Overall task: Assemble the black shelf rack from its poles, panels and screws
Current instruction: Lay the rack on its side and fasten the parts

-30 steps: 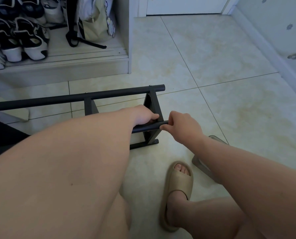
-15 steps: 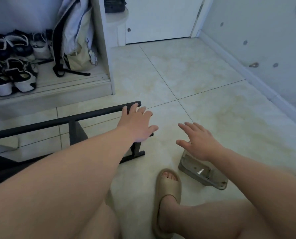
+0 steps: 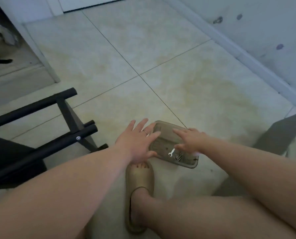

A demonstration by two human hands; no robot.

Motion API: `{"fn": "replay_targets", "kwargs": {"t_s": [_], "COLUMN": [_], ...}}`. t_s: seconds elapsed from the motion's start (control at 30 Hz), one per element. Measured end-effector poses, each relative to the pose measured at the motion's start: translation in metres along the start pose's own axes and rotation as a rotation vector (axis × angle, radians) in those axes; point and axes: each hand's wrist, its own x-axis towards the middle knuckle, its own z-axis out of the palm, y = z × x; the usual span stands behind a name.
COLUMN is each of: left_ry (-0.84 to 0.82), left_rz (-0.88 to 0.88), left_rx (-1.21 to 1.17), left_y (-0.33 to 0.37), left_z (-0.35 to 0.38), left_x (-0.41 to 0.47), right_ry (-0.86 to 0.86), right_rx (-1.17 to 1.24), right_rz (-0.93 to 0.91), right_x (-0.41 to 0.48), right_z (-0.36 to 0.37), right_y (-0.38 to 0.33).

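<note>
Let go of the black rack point(image 3: 71, 118); reached left hand point(image 3: 137, 144) and right hand point(image 3: 190, 140), grips released and fingers spread, to the tray point(image 3: 162, 133) with screws point(image 3: 179, 156) and wrench point(image 3: 171, 152).

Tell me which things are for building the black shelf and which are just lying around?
For the job: black rack, tray, little wrench and screws in the tray.
Just around: tan sandal on the foot, white cupboard, grey thing at the right edge.
</note>
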Motion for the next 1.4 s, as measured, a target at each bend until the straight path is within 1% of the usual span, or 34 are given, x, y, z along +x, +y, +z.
{"fn": "replay_targets", "kwargs": {"t_s": [0.07, 0.17, 0.23, 0.43, 0.57, 0.67, 0.87, 0.97, 1.03, 1.13, 1.2, 1.3, 1.37, 1.4], "left_ry": [-0.065, -0.099, -0.065, 0.087, 0.199, 0.227, 0.263, 0.275, 0.266, 0.181, 0.158, 0.168, 0.186, 0.209], "left_rz": [0.033, 0.12, 0.178, 0.208, 0.22, 0.226, 0.214, 0.227, 0.233, 0.203, 0.178, 0.096, -0.024, -0.108], "left_rx": [0.001, 0.016, 0.023, -0.058, -0.05, -0.01, 0.011, -0.006, -0.038, -0.029, -0.017, -0.034, -0.072, -0.152], "left_y": [0.002, 0.006, 0.009, 0.005, -0.002, -0.004, -0.003, -0.002, -0.003, -0.011, -0.02, -0.035, -0.043, -0.047], "left_z": [0.023, 0.058, 0.077, 0.113, 0.121, 0.123, 0.125, 0.122, 0.113, 0.09, 0.068, 0.027, 0.0, -0.013], "left_x": [0.015, 0.034, 0.042, 0.05, 0.055, 0.059, 0.06, 0.058, 0.051, 0.034, 0.018, -0.015, -0.04, -0.053], "right_ry": [-0.073, -0.089, -0.095, -0.182, -0.145, -0.11, -0.115, -0.103, -0.054, 0.042, 0.103, 0.215, 0.297, 0.34], "right_rx": [-0.005, 0.019, 0.007, -0.089, -0.142, -0.151, -0.126, -0.085, -0.049, -0.005, 0.026, 0.113, 0.207, 0.26], "right_rz": [-0.031, -0.059, -0.064, -0.096, -0.171, -0.185, -0.162, -0.15, -0.134, -0.111, -0.097, -0.093, -0.104, -0.12], "right_x": [0.021, 0.05, 0.067, 0.103, 0.118, 0.129, 0.13, 0.121, 0.111, 0.091, 0.074, 0.04, 0.011, -0.004], "right_z": [0.019, 0.045, 0.058, 0.104, 0.125, 0.131, 0.13, 0.119, 0.104, 0.066, 0.034, -0.014, -0.043, -0.056], "right_y": [0.006, 0.014, 0.017, 0.023, 0.021, 0.018, 0.018, 0.018, 0.018, 0.013, 0.006, -0.011, -0.028, -0.039]}}
